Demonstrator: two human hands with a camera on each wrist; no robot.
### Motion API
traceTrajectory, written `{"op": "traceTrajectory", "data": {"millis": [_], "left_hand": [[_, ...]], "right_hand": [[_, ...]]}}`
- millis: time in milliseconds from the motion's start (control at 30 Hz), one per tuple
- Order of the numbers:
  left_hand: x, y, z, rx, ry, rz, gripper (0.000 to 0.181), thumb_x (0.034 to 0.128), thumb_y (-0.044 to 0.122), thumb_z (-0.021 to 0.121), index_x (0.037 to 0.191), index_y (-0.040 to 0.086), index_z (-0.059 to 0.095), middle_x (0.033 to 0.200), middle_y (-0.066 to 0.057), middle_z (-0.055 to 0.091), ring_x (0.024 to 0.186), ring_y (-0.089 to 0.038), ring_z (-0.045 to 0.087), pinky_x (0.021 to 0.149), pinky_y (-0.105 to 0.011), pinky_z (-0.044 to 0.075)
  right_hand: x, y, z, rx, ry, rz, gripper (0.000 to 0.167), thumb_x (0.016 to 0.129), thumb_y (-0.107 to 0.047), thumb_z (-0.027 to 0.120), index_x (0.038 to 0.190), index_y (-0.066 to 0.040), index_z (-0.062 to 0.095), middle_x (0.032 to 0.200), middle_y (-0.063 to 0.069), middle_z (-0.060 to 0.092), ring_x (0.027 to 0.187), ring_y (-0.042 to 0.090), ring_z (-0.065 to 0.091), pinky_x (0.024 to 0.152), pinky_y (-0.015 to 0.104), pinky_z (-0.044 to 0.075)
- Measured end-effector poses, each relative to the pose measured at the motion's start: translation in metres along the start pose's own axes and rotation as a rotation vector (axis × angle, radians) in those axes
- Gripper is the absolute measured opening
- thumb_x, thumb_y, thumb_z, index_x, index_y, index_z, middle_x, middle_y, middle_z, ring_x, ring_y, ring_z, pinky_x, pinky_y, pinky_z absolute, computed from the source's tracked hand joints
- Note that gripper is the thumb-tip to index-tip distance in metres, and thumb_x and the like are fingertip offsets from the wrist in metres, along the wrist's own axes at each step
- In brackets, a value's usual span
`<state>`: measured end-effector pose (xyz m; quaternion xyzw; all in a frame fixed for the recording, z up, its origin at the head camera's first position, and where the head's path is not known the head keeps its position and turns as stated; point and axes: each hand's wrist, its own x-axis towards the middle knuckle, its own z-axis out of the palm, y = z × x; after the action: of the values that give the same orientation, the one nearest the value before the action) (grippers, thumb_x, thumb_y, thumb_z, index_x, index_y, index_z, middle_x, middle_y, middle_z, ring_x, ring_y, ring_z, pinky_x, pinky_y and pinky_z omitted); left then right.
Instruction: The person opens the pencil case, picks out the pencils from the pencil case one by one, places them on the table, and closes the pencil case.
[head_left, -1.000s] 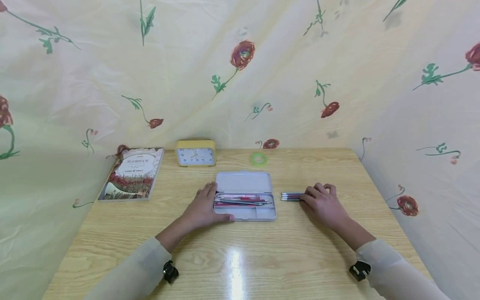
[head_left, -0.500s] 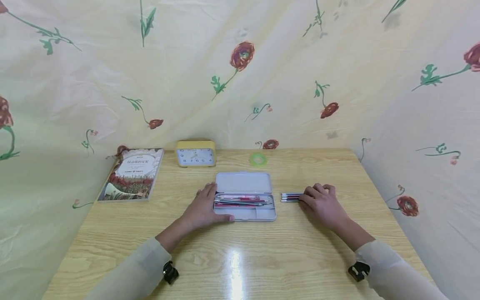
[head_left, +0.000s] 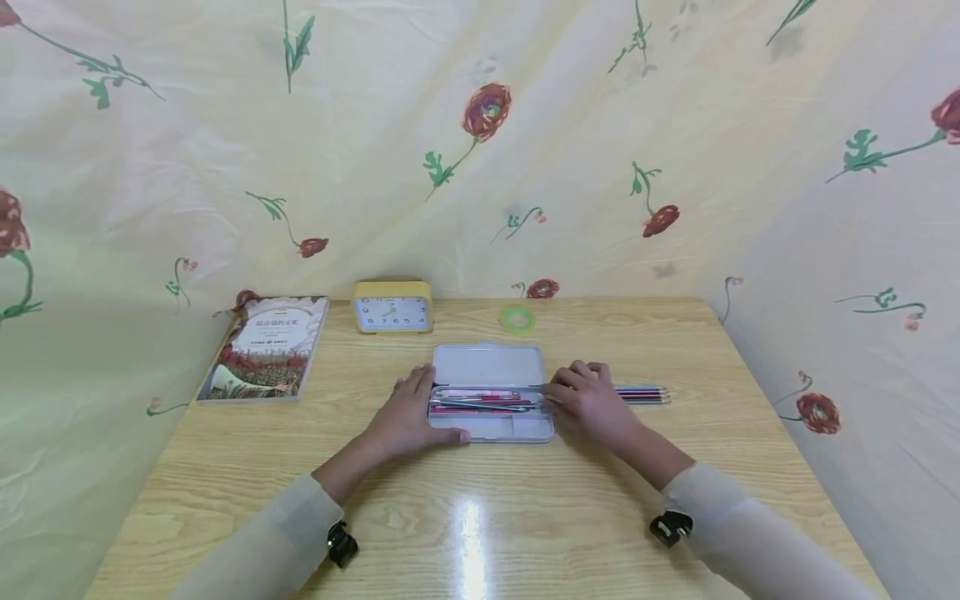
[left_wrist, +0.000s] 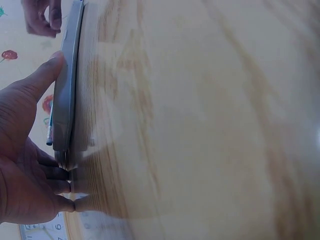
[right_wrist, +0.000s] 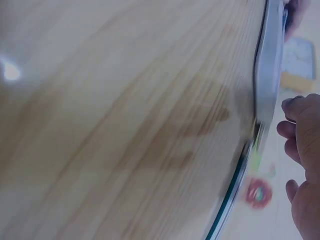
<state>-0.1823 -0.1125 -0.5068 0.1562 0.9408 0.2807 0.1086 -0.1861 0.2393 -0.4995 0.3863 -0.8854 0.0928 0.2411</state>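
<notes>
A pale pencil case (head_left: pixel 487 428) lies with its lid (head_left: pixel 487 365) folded back; pens and pencils (head_left: pixel 483 402) fill its rear compartment. My left hand (head_left: pixel 405 417) holds the case's left end, thumb along the front wall and fingers behind the left side. In the left wrist view, the thumb presses the case's wall (left_wrist: pixel 66 95). My right hand (head_left: pixel 588 408) is at the case's right end, fingers bent near the pencil tips; whether they pinch anything is hidden. Several pencils (head_left: pixel 643 395) lie side by side on the table, partly behind this hand.
A yellow clock (head_left: pixel 393 307) stands at the table's back, left of a green tape roll (head_left: pixel 517 319). A book (head_left: pixel 264 350) lies at the back left. Flowered cloth (head_left: pixel 585 150) hangs behind the wooden table (head_left: pixel 397 533).
My right hand has moved left from the loose pencils to the pencil case's right end. The pencils' right ends now show on the table. My left hand has stayed in place.
</notes>
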Motion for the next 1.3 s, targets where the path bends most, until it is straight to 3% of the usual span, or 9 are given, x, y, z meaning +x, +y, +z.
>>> {"op": "traceTrajectory", "data": {"millis": [167,467,700,1000,1300], "left_hand": [[0.001,0.001,-0.001,0.005,-0.002,0.000,0.142,0.0784,0.074,0.090,0.175,-0.003,0.018,0.182,-0.027,0.024,0.171,-0.044,0.022,0.142,-0.057,0.016],[0.002,0.005,-0.004,0.006,-0.008,-0.002,0.141,0.0790,0.074,0.090,0.175,-0.001,0.019,0.182,-0.025,0.025,0.171,-0.043,0.022,0.143,-0.056,0.016],[0.002,0.006,-0.005,0.005,-0.015,-0.010,0.141,0.0802,0.073,0.090,0.175,-0.002,0.018,0.183,-0.025,0.023,0.172,-0.042,0.020,0.143,-0.057,0.016],[0.002,0.004,-0.002,0.005,-0.008,-0.009,0.142,0.0793,0.076,0.088,0.175,-0.001,0.018,0.183,-0.024,0.022,0.172,-0.042,0.020,0.142,-0.057,0.017],[0.001,0.001,0.001,-0.006,-0.004,-0.015,0.143,0.0786,0.079,0.087,0.175,-0.001,0.018,0.184,-0.024,0.021,0.172,-0.043,0.019,0.142,-0.058,0.018]], "right_hand": [[0.021,-0.020,0.009,0.034,-0.051,-0.058,0.022,0.090,-0.017,0.093,0.110,-0.013,0.086,0.099,-0.001,0.076,0.095,0.022,0.061,0.087,0.059,0.057],[0.045,-0.039,0.016,0.015,-0.186,-0.078,0.021,0.098,-0.023,0.087,0.117,-0.017,0.085,0.109,-0.001,0.076,0.103,0.021,0.061,0.093,0.053,0.055],[0.054,-0.045,0.018,-0.053,-0.202,-0.124,0.023,0.098,-0.021,0.086,0.120,-0.018,0.085,0.112,-0.001,0.075,0.104,0.020,0.062,0.091,0.048,0.057],[0.064,-0.052,0.026,-0.077,-0.224,-0.080,0.013,0.105,-0.029,0.078,0.114,-0.021,0.084,0.107,-0.003,0.072,0.097,0.020,0.061,0.087,0.047,0.056],[0.069,-0.058,0.029,-0.129,-0.293,-0.096,0.012,0.100,-0.021,0.083,0.111,-0.020,0.082,0.111,0.000,0.074,0.099,0.021,0.060,0.089,0.046,0.057]]}}
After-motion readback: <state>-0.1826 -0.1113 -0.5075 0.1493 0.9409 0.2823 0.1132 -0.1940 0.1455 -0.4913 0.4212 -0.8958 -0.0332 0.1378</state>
